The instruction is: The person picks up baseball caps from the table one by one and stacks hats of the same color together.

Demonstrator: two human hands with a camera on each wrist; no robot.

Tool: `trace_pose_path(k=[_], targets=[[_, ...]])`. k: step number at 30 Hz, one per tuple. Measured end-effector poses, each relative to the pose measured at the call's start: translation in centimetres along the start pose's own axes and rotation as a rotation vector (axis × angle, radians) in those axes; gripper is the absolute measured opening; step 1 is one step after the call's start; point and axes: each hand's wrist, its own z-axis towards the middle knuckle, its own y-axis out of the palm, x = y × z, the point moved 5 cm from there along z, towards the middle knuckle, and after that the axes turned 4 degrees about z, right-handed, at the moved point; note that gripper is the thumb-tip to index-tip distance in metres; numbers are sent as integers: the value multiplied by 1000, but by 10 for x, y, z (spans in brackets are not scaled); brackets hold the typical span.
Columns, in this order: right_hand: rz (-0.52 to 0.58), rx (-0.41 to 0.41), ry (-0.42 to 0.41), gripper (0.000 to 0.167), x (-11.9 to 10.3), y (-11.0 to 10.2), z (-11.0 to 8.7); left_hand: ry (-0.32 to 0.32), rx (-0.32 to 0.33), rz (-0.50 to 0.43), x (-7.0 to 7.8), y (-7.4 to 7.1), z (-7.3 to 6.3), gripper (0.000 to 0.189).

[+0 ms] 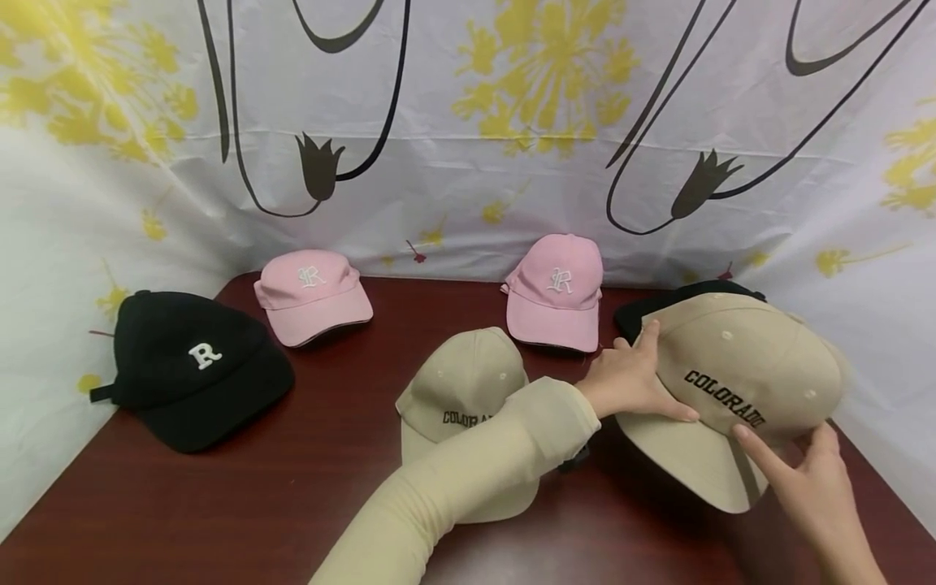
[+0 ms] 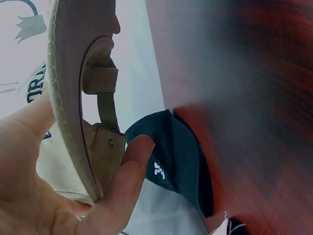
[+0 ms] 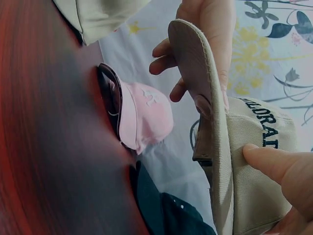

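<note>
Both hands hold a beige cap (image 1: 753, 341) lettered COLORADO, raised above the right side of the table. My left hand (image 1: 629, 378) grips its left side, thumb on the front where crown meets brim. On the other side my right hand (image 1: 812, 479) holds the cap, its thumb against the lower front beside the lettering. In the left wrist view, the cap's underside shows a back strap (image 2: 105, 81) and a small metal snap. A second beige COLORADO cap (image 1: 468, 374) rests on the table, partly hidden by my left sleeve (image 1: 468, 471).
Two pink caps (image 1: 310, 284) (image 1: 559, 280) lie along the back of the dark red table (image 1: 292, 504). A black cap (image 1: 197, 357) with a white R sits at left. Another black cap (image 1: 687, 294) is mostly hidden behind the held one. A patterned white cloth (image 1: 439, 179) hangs behind.
</note>
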Motion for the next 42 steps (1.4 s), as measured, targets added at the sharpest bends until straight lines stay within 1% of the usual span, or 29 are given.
trace_pose_path(k=[4,5,11,12,15,20,24,28,32,36,42], targets=[[6,-8,-1,85,-5,5,3,-2,10,-8,-6,-6,-2,120],[-7,-3,4,85,-6,6,4,-3,12,-9,-8,-7,-3,120],[-23,-4,-47,84,-19,13,6,-18,43,-1,-17,-16,-10,121],[-10,-9,-65,83,-21,15,6,-21,49,0,-19,-18,-12,121],[-14,-18,-82,83,-29,22,6,-40,64,-2,-27,-24,-16,120],[13,-43,-107,84,-40,33,8,-62,72,-8,-38,-32,-23,120],[22,-64,-130,84,-50,40,10,-78,86,4,-46,-40,-29,121],[3,-66,-154,82,-58,45,11,-85,107,1,-53,-46,-32,121],[-7,-81,-166,83,-68,51,11,-90,125,-10,-60,-53,-36,121],[1,-122,-193,84,-80,62,12,-113,147,-24,-72,-61,-44,122],[14,-166,-246,81,-95,79,12,-145,157,-77,-92,-69,-57,122]])
